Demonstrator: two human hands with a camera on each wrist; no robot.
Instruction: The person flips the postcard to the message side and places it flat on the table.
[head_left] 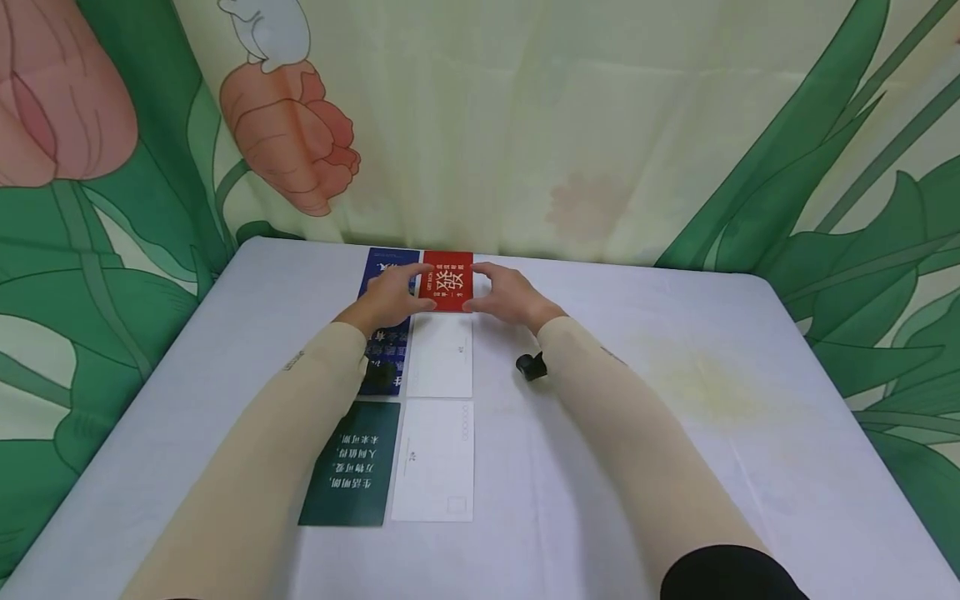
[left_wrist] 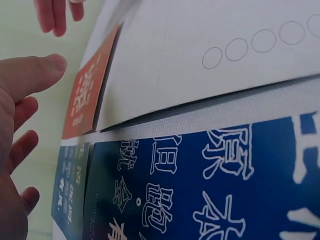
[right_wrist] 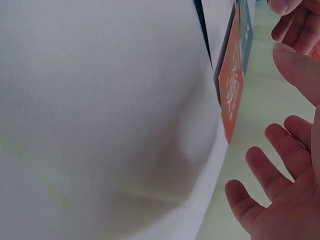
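A red card (head_left: 447, 282) with white characters lies at the table's back edge. To its left, my left hand (head_left: 388, 296) has thumb and fingers spread, fingertips near the card's left side. My right hand (head_left: 513, 296) mirrors it on the right, fingers apart and loosely bent. Both wrist views show the hands raised over the red card (left_wrist: 90, 90), with nothing between their fingers. Under my left hand and forearm are dark blue cards (head_left: 386, 362) with white lettering, partly hidden. A white card (head_left: 441, 357) borders the red one on its near side.
Closer to me lie another white card (head_left: 433, 462) with printed circles and a dark green card (head_left: 352, 467) partly behind my left sleeve. A white cloth covers the table (head_left: 675, 467). Behind its far edge hangs a patterned curtain (head_left: 487, 125). A black wrist camera (head_left: 531, 367) hangs below my right wrist.
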